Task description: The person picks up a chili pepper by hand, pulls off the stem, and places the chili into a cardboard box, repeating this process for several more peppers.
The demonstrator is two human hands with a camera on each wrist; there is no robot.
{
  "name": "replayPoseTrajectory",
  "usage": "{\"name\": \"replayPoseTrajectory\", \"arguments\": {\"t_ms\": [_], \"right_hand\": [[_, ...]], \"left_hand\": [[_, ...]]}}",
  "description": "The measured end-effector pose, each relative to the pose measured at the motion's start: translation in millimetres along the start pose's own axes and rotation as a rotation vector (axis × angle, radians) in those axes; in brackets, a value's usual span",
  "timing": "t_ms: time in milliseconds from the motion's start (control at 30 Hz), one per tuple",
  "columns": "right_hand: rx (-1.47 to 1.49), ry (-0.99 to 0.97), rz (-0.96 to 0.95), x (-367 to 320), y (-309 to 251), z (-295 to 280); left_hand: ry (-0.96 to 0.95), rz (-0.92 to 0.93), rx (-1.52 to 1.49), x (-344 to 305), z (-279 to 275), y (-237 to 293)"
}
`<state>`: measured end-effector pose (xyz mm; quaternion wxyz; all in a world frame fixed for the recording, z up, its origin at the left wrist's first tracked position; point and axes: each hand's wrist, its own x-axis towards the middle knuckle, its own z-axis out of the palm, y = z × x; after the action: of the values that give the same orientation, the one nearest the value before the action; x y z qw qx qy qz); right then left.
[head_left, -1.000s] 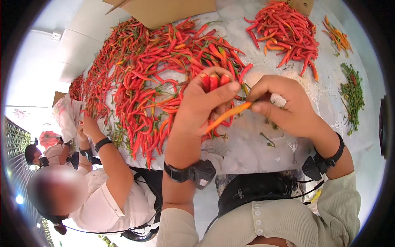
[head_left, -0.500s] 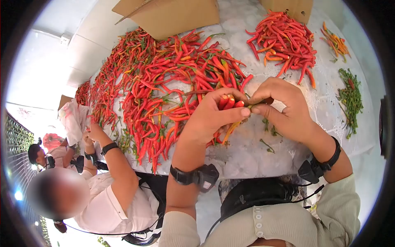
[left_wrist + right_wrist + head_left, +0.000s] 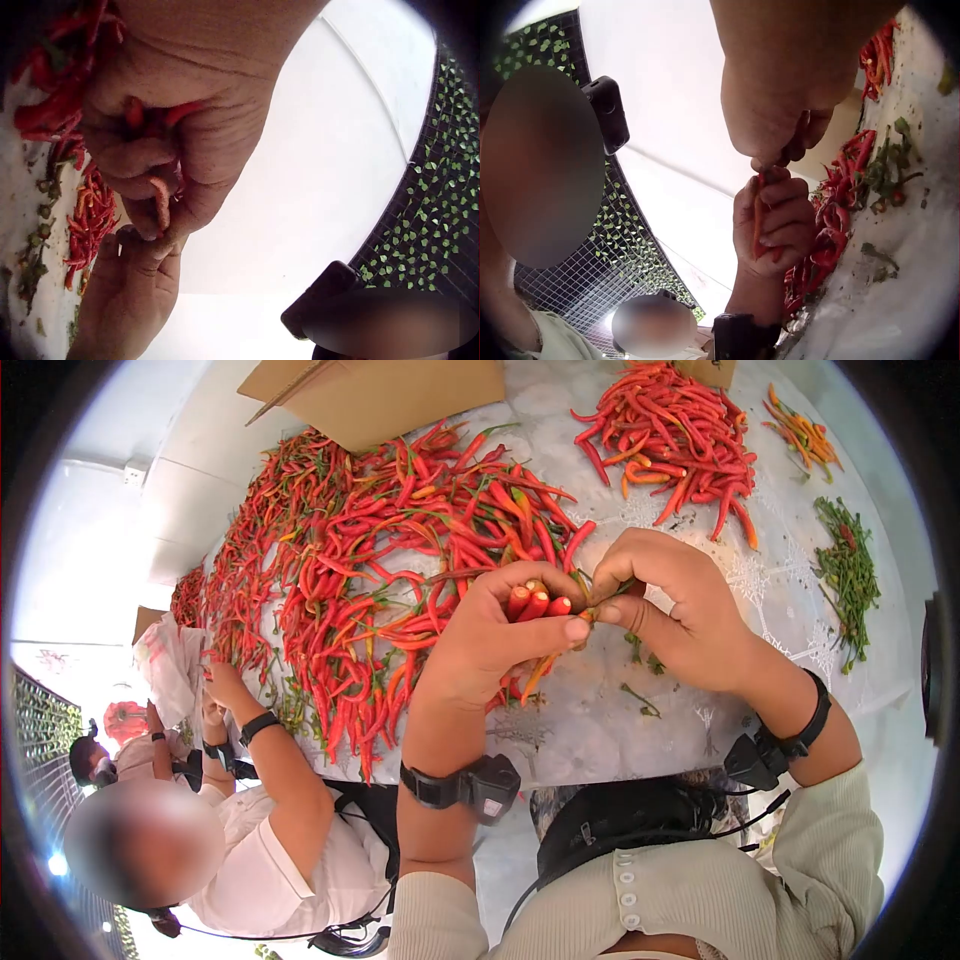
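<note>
In the head view my left hand (image 3: 500,625) curls round several red chilies (image 3: 533,603), their stemless ends showing above the thumb. An orange chili (image 3: 540,675) hangs below that thumb, its top at the fingertips. My right hand (image 3: 690,610) pinches the stem end of this chili, thumb against forefinger, close to the left fingertips. The left wrist view shows the left hand (image 3: 180,127) closed on the chilies, with the right hand (image 3: 135,292) meeting it. From the right wrist, the chili (image 3: 759,217) lies along the left palm.
A large pile of stemmed chilies (image 3: 350,590) spreads left of my hands. Beyond them lie a red chili pile (image 3: 690,445), some orange chilies (image 3: 803,432) and green stems (image 3: 848,575). A cardboard box (image 3: 380,400) stands at the back. Another person (image 3: 280,810) works at left.
The orange chili has swung from stretching between my hands to hanging beneath the left thumb. My right hand has come in against the left fingertips, and the left hand still holds the red chilies.
</note>
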<state>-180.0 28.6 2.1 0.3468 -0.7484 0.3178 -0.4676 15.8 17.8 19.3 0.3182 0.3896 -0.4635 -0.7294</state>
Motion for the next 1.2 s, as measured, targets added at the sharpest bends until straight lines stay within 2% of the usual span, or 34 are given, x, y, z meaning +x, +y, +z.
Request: {"name": "replayPoseTrajectory", "arguments": {"t_ms": [100, 400, 800, 967, 1100, 1200], "right_hand": [[0.022, -0.030, 0.038, -1, 1, 0], [0.361, -0.110, 0.284, -4, 5, 1], [0.512, -0.215, 0.365, -4, 10, 0], [0.696, -0.188, 0.437, -5, 10, 3], [0.685, -0.122, 0.410, -4, 14, 2], [0.607, -0.171, 0.415, -4, 15, 2]], "left_hand": [[-0.004, -0.004, 0.000, -1, 1, 1], [-0.042, -0.023, -0.020, -2, 0, 0], [-0.059, -0.056, -0.004, -2, -3, 0], [-0.081, -0.028, 0.013, -1, -6, -1], [0.032, -0.039, -0.094, 0, -2, 4], [0.037, 0.021, -0.315, 4, -9, -4]]}}
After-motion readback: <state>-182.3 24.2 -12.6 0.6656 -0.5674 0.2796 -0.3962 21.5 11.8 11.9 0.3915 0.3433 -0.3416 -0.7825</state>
